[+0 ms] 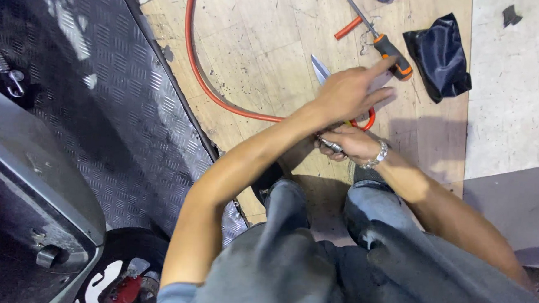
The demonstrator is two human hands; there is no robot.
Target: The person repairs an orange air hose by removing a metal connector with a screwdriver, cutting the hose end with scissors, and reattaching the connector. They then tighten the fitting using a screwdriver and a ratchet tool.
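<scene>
The left hand [348, 91] reaches across the right forearm, fingers loosely spread and index extended toward the screwdriver [383, 44]; it is not closed on anything visible. The right hand [348, 143], with a metal bracelet at the wrist, is clamped on a small metal part [330, 145], whose kind cannot be told. Both hands are above the plywood board [255, 54] on the floor, near its right half. A knife blade [320, 69] shows just behind the left hand, its handle hidden. The screwdriver, orange and black in the handle, lies near the board's upper right edge, close to the left index fingertip. An orange hose [194, 63] curves across the board and passes under the hands. A dark bag [438, 54] lies at the board's right edge. A tread plate [102, 102] borders the board's left edge.
</scene>
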